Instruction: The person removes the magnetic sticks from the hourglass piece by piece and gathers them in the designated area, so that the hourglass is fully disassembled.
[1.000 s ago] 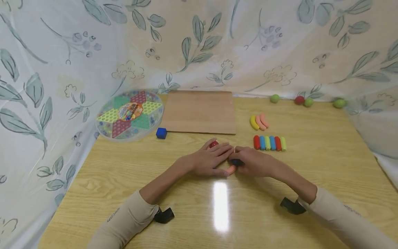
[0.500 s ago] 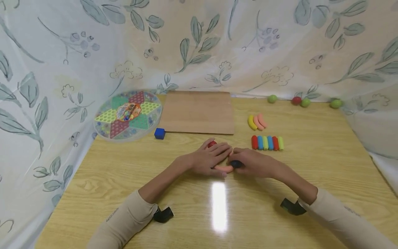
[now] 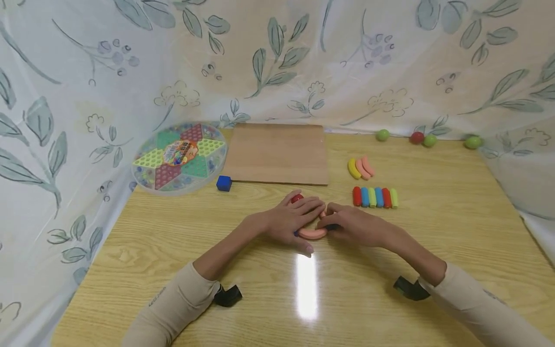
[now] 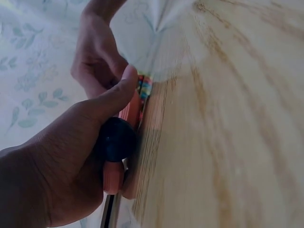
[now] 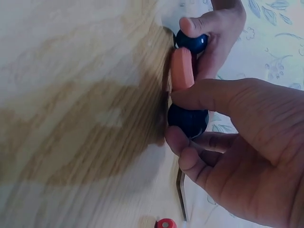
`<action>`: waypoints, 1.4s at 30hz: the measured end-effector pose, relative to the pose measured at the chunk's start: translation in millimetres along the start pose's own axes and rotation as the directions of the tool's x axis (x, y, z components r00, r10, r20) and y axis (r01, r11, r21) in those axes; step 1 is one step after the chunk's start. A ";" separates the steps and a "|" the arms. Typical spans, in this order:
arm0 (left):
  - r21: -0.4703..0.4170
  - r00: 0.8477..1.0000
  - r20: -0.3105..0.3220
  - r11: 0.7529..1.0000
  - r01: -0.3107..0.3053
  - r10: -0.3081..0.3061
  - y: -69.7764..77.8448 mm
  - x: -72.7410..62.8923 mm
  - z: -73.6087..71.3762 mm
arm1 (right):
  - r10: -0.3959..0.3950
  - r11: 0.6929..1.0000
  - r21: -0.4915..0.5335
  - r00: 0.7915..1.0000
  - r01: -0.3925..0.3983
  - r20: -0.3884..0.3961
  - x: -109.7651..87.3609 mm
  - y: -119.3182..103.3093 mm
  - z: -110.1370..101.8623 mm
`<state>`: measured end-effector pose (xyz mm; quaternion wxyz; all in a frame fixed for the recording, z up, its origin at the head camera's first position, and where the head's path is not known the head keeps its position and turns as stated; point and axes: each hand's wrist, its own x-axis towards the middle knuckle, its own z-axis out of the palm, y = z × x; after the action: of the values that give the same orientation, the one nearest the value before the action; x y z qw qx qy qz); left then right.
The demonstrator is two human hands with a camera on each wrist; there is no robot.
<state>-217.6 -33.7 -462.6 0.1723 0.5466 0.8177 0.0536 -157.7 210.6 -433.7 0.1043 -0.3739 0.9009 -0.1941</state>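
Observation:
In the head view my left hand (image 3: pixel 292 221) lies palm down with its fingers straight, over and around a red ball (image 3: pixel 297 198) and a pink curved stick (image 3: pixel 312 234). A dark blue ball (image 4: pixel 116 138) sits by its palm in the left wrist view, between pink pieces, one of them a lower pink piece (image 4: pixel 113 178). My right hand (image 3: pixel 353 224) pinches another dark blue ball (image 5: pixel 187 119) between thumb and fingers, right at the stick's end. Part of a second pink stick (image 3: pixel 323 213) shows between the hands, its rest covered by fingers.
At the back stand a brown board (image 3: pixel 277 154), a round Chinese checkers set (image 3: pixel 179 156) and a blue cube (image 3: pixel 223 183). To the right lie a row of several coloured short sticks (image 3: pixel 375 197), a yellow curved stick (image 3: pixel 353 168) beside pink ones, and green balls (image 3: pixel 382 135).
The lower pink stick has come into fuller view between the hands. My left thumb has swung down away from it, and a blue ball shows at its left end.

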 end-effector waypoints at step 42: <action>0.024 1.000 -0.027 1.000 0.008 -0.008 -6.1 -7.2 2.6 | 0.722 0.683 0.491 0.604 -0.541 -0.338 -24.1 138.1 -81.3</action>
<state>-219.6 -42.9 -465.1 0.1551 0.5446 0.8227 0.0505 -255.3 339.0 -418.4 -0.0109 0.0638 0.9201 -0.3863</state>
